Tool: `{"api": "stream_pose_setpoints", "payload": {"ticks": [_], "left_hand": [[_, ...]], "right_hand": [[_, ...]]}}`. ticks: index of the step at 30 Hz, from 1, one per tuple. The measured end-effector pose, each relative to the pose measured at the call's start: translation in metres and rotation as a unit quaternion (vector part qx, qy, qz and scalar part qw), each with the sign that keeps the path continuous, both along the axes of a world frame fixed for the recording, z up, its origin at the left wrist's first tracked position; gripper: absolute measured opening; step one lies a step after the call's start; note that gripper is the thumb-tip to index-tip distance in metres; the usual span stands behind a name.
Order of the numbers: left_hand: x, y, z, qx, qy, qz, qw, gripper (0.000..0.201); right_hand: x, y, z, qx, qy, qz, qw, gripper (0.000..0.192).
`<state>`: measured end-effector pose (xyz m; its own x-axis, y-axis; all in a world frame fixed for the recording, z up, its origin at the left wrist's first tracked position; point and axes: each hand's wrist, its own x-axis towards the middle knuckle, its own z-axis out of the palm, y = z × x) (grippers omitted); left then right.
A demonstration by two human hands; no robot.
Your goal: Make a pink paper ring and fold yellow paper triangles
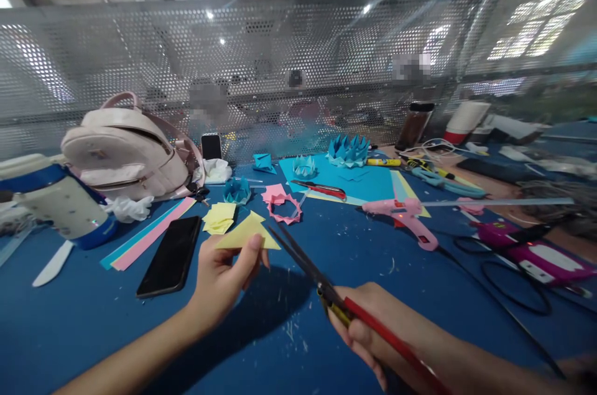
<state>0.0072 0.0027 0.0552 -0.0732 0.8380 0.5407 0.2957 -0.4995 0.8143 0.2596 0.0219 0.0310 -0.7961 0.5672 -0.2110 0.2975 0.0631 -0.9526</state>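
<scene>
Right now, far to the left of the black phone [170, 256], a white and blue jug [58, 202] lies on the blue table [84, 314], and a pink backpack [128, 149] sits behind the phone by the metal wall with holes [140, 53]. Pink and blue paper strips [147, 234] lie just left of the phone. Just right of the phone, the left hand [222, 275] pinches a yellow folded paper [248, 233] between thumb and fingers and holds it up over the table. A small stack of yellow paper [219, 218] lies behind the phone's top corner. Further right of the phone, a pink paper ring [282, 203] lies flat, and blue paper crowns [347, 151] stand far back on a blue sheet [364, 182]. The scissors [310, 270] come next, with the blades a little apart and their tips right by the yellow folded paper. The right hand [368, 333] is closed around the red and yellow handles. Far to the right of the phone, a pink glue gun [405, 213] rests on the table, and a long ruler [504, 201] lies past it.
</scene>
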Motion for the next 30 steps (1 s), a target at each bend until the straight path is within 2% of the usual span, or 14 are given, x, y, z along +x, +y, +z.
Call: {"api": "stream_pose_setpoints", "payload": {"ticks": [7, 17, 22, 30], "left_hand": [[0.004, -0.003, 0.005, -0.005, 0.018, 0.015, 1.0, 0.052], [0.005, -0.004, 0.006, -0.004, 0.041, 0.004, 0.999, 0.045], [0.006, -0.003, 0.007, -0.001, 0.053, -0.007, 0.999, 0.043], [0.006, -0.003, 0.007, 0.003, 0.055, -0.014, 0.998, 0.043]], "right_hand": [[-0.005, -0.004, 0.001, 0.047, -0.031, -0.003, 0.998, 0.058], [-0.007, -0.001, 0.006, 0.114, -0.035, 0.006, 0.993, 0.056], [-0.007, -0.001, 0.008, 0.125, -0.032, 0.014, 0.991, 0.056], [-0.006, 0.0, 0.001, 0.117, -0.042, 0.006, 0.992, 0.055]]}}
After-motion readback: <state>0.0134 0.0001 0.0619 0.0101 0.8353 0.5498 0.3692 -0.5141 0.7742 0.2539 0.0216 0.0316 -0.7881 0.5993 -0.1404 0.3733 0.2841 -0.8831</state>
